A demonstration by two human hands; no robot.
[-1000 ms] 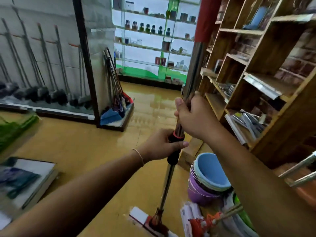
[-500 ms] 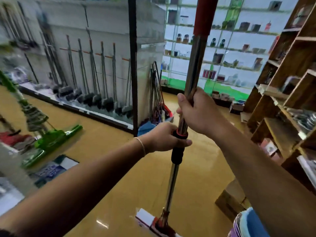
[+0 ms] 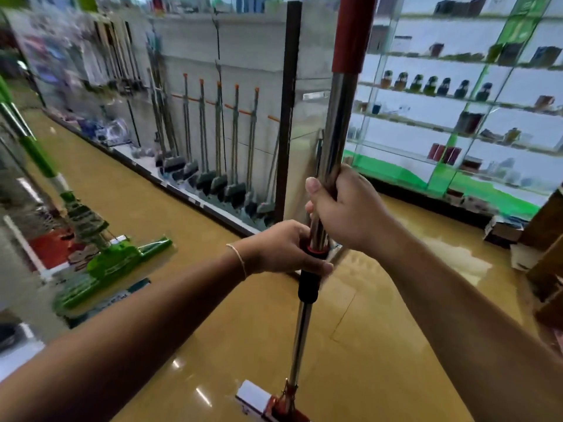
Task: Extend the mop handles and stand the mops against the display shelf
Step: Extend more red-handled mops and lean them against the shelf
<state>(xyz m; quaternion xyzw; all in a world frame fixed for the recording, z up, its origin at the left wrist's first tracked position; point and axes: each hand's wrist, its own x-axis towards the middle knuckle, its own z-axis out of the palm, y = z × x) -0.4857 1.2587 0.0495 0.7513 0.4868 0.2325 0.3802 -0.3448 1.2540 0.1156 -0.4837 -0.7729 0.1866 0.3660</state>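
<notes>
Glossy yellow-brown flooring (image 3: 213,336) is running through a shop aisle, with a display shelf (image 3: 243,95) along the far side where a row of long-handled mops (image 3: 217,141) is standing upright against the back panel. Behind it to the right, glass shelving (image 3: 457,117) with green trim is carrying small dark bottles and boxes. At the left edge a green mop (image 3: 100,254) is leaning, blurred. In the middle, the person is holding a steel mop handle (image 3: 336,126) nearly upright, its red upper grip (image 3: 350,32) reaching past the top of the view and its mop head (image 3: 268,403) sitting on the floor at the bottom. The left hand (image 3: 280,248) is wrapping around the black locking collar (image 3: 310,278) with its red ring, fingers curled tight on it. The right hand (image 3: 344,208) is gripping the wider upper tube just above, thumb pointing up along the metal. The two hands are sitting close together, almost touching.
</notes>
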